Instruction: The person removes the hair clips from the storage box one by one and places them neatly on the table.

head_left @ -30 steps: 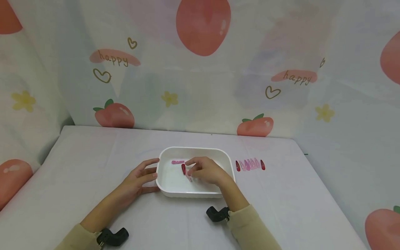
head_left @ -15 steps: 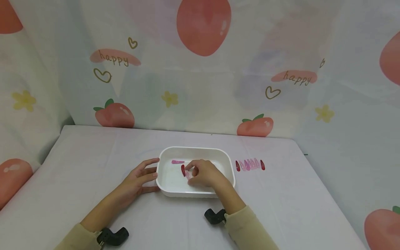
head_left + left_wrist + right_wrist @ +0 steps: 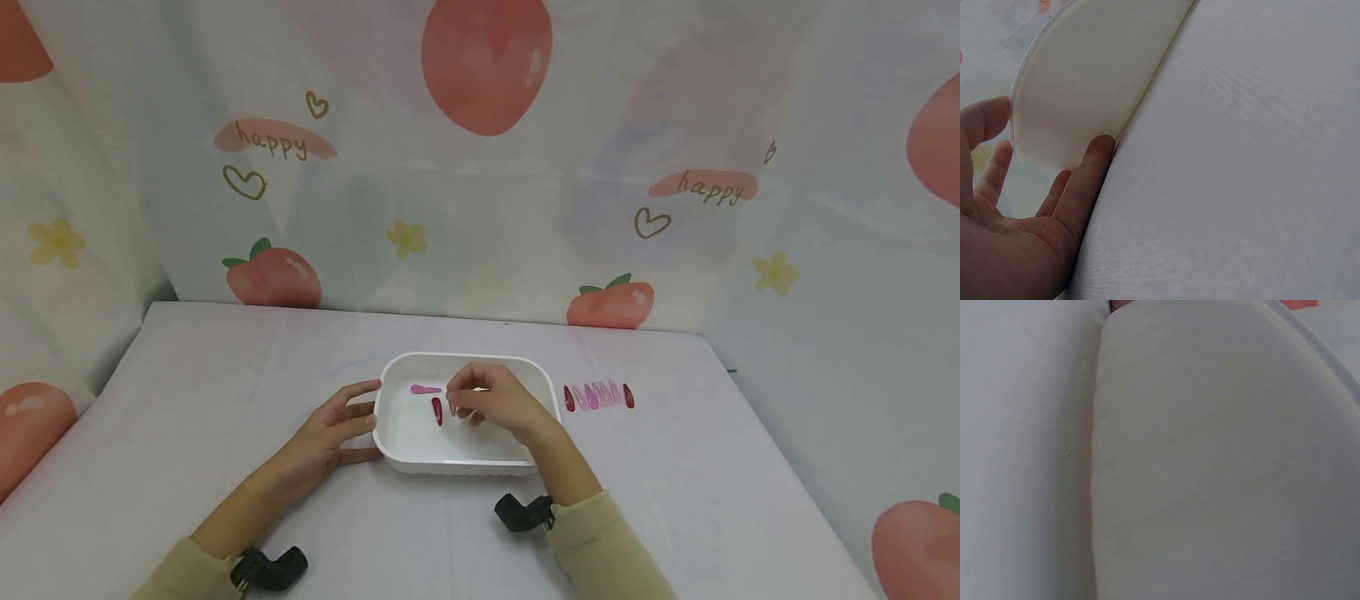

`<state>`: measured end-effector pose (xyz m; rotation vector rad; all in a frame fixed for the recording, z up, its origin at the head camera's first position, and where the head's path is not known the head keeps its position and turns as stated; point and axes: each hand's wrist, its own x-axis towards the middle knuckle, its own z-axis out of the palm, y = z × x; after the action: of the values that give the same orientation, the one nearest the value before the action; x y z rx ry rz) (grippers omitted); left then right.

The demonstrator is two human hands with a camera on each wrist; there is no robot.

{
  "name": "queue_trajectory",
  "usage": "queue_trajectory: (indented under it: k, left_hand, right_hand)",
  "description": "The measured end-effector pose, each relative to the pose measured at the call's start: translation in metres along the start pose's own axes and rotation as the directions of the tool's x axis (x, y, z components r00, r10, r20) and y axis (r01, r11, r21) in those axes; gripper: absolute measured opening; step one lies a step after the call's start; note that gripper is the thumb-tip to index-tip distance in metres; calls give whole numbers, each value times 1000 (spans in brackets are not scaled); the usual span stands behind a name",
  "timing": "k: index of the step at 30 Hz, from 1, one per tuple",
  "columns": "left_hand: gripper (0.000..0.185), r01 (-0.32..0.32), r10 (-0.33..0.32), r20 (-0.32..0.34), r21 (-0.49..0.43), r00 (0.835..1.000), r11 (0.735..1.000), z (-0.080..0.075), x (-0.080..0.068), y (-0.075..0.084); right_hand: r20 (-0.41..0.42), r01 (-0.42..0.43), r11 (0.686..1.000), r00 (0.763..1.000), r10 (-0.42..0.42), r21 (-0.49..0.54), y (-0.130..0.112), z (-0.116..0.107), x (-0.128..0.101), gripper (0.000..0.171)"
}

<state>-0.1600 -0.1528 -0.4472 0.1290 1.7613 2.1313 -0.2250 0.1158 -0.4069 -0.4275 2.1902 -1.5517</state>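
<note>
A white tray [image 3: 468, 361] sits mid-table. My left hand [image 3: 352, 425] rests against its left outer wall with straight fingers; in the left wrist view the left hand [image 3: 1029, 212] touches the tray wall [image 3: 1085, 81]. My right hand [image 3: 459, 400] hovers inside the tray with curled fingers pinching a pale pink hair clip [image 3: 452, 408]. On the tray floor lie a dark red clip [image 3: 437, 411] and a pink clip [image 3: 425, 389]. The right wrist view shows only the tray's outer wall [image 3: 1222, 456].
A row of several pink and dark red clips [image 3: 597, 395] lies on the white tablecloth [image 3: 675, 467] just right of the tray. A peach-print curtain [image 3: 480, 167] closes the back and sides. Black wrist mounts [image 3: 270, 568] sit near the front edge.
My right hand has risen from the tray floor and moved slightly toward the back, taking the pale pink clip with it. The left hand and tray have stayed put.
</note>
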Motion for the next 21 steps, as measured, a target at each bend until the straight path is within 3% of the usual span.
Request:
queue_trajectory:
  k: [6, 21]
  left_hand:
    - [53, -6, 6, 8, -12, 1000, 1000, 0, 0, 0]
    - [52, -2, 2, 3, 6, 1000, 1000, 0, -1, 1]
  right_hand:
    - [49, -9, 980, 999, -1, 197, -3, -3, 0, 22]
    - [60, 16, 967, 998, -33, 254, -11, -5, -3, 31]
